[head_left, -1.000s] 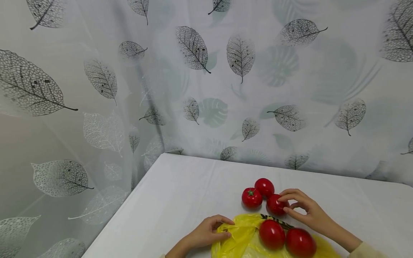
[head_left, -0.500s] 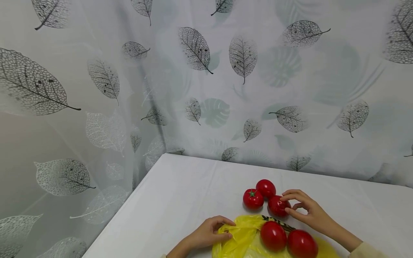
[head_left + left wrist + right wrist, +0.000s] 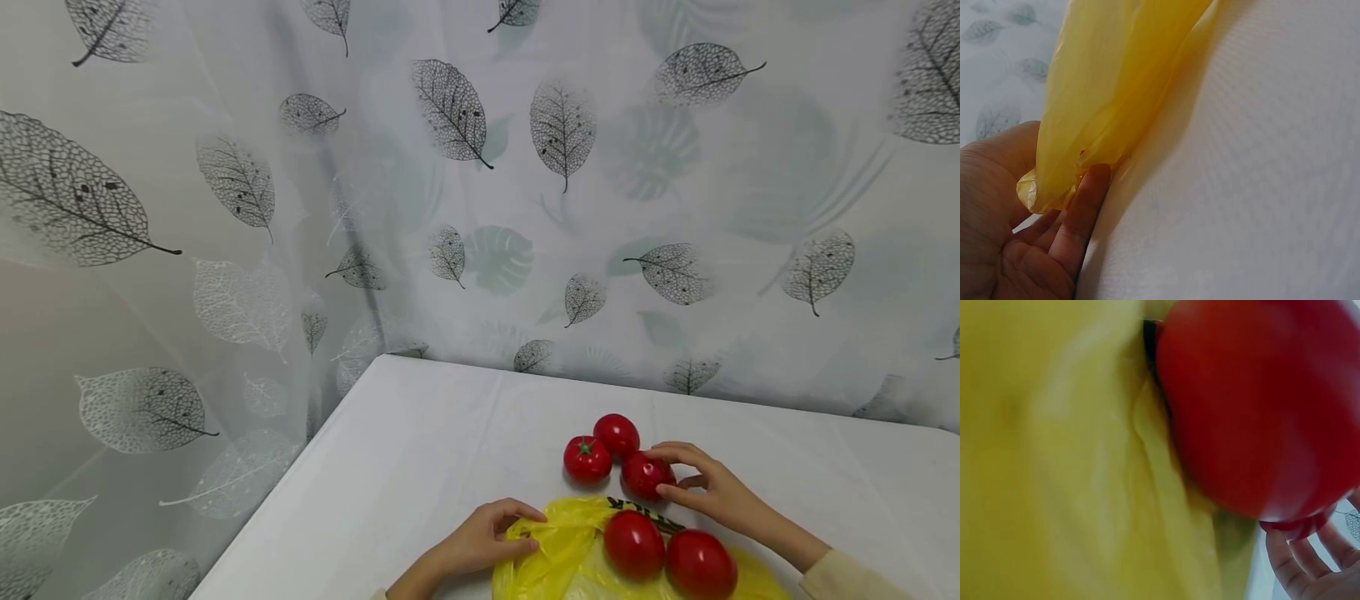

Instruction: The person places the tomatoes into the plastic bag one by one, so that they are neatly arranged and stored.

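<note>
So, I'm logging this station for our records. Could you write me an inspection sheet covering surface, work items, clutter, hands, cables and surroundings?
Surface: white tabletop, faint creases.
Work items: yellow plastic bag with dark print near its far edge; two red tomatoes lying on it; three more red tomatoes grouped on the table beyond it, including a green-topped tomato.
Clutter: nothing seen.
Left hand: holds the bag's edge between thumb and fingers.
Right hand: thumb and fingers at the rightmost tomato of the group, which rests on the table.
Cables: nothing seen.
Surroundings: leaf-print curtain behind and to the left.
</note>
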Demonstrator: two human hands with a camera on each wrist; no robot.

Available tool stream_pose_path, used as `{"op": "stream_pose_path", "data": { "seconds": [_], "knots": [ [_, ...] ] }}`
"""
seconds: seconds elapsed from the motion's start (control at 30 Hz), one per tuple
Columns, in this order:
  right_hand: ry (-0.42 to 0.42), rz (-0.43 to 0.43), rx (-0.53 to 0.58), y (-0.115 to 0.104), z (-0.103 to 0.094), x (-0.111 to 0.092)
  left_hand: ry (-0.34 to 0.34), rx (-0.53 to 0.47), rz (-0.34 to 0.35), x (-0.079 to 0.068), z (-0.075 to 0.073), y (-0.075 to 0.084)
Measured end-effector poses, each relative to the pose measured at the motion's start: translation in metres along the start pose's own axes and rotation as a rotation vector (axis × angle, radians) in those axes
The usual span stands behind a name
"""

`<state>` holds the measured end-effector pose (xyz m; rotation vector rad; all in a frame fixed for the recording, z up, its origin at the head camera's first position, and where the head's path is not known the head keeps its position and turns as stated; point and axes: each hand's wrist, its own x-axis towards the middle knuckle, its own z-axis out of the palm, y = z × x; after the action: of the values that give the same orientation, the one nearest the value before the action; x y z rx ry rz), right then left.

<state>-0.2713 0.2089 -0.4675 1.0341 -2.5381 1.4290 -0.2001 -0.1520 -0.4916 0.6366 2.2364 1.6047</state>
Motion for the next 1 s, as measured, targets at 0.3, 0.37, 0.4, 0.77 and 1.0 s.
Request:
{"op": "stream_pose_path", "data": {
  "seconds": [0.3, 0.37, 0.4, 0.77, 1.0],
  "knots": [
    [-0.025, 0.118, 0.048, -0.0020, 0.0048, 0.0031, 0.003, 0.016, 0.019, -0.0001, -0.0007, -0.0004],
    [-0.021, 0.147, 0.048, -0.0026, 0.0063, 0.0038, 0.004, 0.018, 0.021, -0.0002, -0.0005, -0.0007],
    [-0.019, 0.161, 0.048, -0.0028, 0.0069, 0.0041, 0.005, 0.017, 0.021, -0.0003, -0.0003, -0.0008],
    [0.005, 0.221, 0.051, -0.0024, 0.0090, 0.0041, 0.001, 0.011, 0.026, -0.0013, 0.0015, -0.0007],
    [0.010, 0.224, 0.038, -0.0024, 0.0082, 0.0038, 0.002, 0.006, 0.028, -0.0018, 0.0022, 0.0002]
  ]
}}
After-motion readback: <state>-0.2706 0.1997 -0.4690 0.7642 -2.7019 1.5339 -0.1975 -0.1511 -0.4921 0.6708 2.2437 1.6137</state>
